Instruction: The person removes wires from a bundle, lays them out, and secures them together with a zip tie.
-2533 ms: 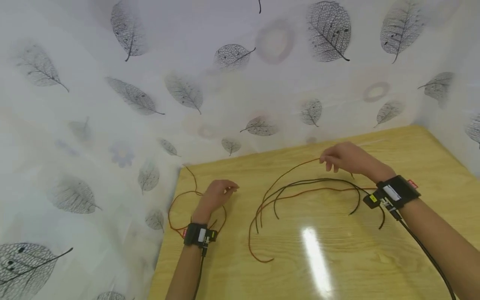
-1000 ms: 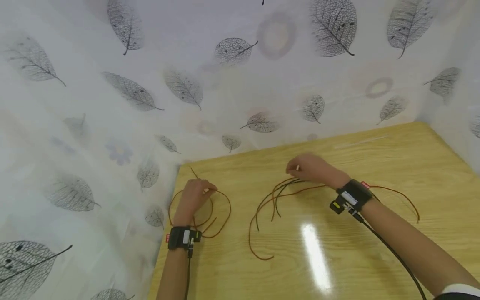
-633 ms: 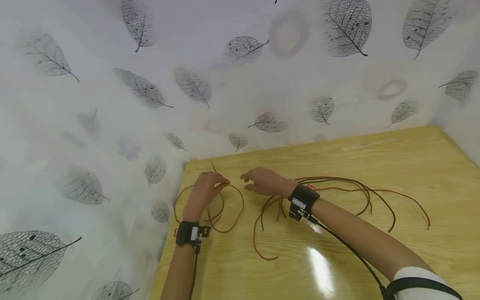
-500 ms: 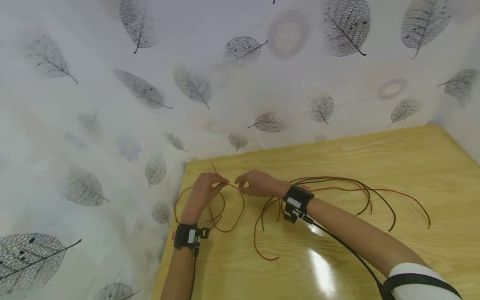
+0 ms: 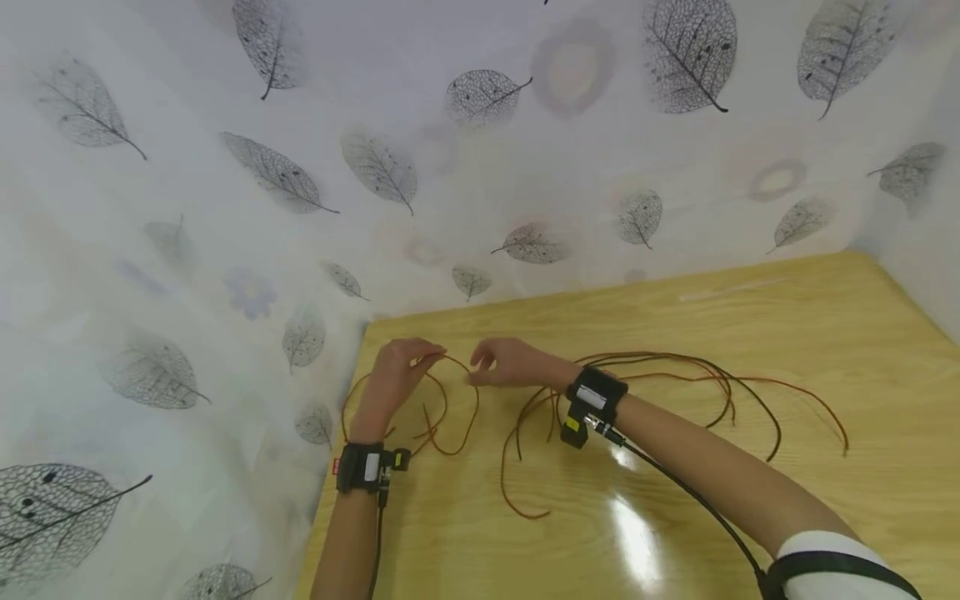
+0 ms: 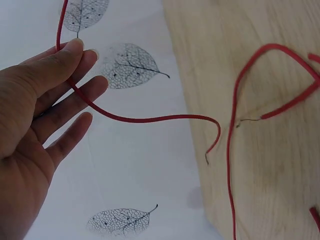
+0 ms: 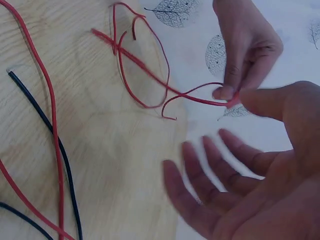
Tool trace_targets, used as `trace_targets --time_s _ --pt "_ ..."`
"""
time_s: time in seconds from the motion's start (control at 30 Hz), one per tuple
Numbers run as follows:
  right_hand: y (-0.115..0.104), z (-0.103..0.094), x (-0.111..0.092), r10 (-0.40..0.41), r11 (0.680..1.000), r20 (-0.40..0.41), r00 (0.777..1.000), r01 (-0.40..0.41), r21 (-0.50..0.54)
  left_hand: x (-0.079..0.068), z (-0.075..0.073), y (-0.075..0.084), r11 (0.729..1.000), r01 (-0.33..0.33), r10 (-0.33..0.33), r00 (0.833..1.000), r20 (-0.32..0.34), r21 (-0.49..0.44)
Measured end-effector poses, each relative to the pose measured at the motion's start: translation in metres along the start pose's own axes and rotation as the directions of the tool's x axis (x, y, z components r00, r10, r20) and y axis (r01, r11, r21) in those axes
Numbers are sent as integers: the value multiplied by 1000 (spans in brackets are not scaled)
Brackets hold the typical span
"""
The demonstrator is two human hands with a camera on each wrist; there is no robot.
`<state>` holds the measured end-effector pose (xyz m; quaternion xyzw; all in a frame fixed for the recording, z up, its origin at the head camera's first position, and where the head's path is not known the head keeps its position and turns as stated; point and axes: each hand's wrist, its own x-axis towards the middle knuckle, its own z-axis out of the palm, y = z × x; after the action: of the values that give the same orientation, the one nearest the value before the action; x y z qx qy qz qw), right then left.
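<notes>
In the head view my left hand (image 5: 390, 379) pinches a red wire (image 6: 145, 120) between thumb and fingertips above the left part of the table. The left wrist view shows one end of this wire hanging past the fingers, its tip stripped to a thin bare strand. My right hand (image 5: 517, 364) is just right of it, holding nothing. The right wrist view has the right fingers (image 7: 215, 165) spread, with the thumb close to the pinched wire. Looped red wire (image 7: 126, 90) lies on the table below the left hand.
Right of the hands, several red and black wires lie in loose arcs on the wooden table (image 5: 712, 533), among them a black wire (image 7: 32, 102). Leaf-patterned sheeting (image 5: 480, 183) stands along the table's back and left edges. A cable (image 5: 690, 492) trails from the right wristband.
My right hand let go of a red wire among those on the right and moved left beside the left hand. My left hand took hold of a red wire and has shifted slightly left.
</notes>
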<state>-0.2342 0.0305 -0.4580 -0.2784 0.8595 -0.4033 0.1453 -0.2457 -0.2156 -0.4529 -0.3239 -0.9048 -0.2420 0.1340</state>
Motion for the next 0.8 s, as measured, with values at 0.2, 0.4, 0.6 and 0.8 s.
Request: trace_targets --time_s 0.2,0.4,0.6,0.8 --pt "1 9 -4 -47 913 130 990 -10 409 5 -3 1 1000 -7 7 1000 -23 -14" --pt "7 -26 -21 -2 737 125 992 -83 671 0 -7 -8 1000 7 -7 998 -61 10" --pt "33 -92 -53 99 740 66 993 -118 663 -5 -13 -17 998 -2 6 997 -83 55" --pt "65 -147 -97 181 820 11 983 -156 551 -9 -11 -24 999 7 -4 997 -75 46"
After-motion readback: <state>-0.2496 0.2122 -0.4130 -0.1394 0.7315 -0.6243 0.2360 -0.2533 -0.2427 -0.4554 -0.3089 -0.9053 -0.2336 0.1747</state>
